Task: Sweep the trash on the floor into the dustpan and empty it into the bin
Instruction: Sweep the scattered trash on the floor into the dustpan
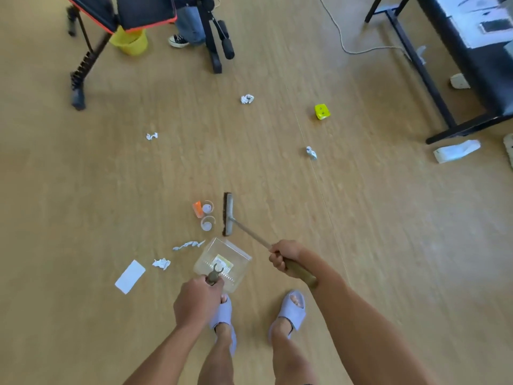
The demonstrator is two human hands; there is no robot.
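Beside the cups (207,208), the broom head (228,214) points away, bristles facing left.

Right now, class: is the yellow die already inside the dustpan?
No, the yellow die lies on the floor, well beyond the clear dustpan.

Clear dustpan (222,255) in left hand (197,301), broom (228,215) in right hand (283,257), crumpled paper (247,98) across floor (374,232).

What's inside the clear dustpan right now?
The dustpan shows one small yellow-and-white scrap, trash or a sticker, I cannot tell. The left hand gripping its handle covers the near edge.
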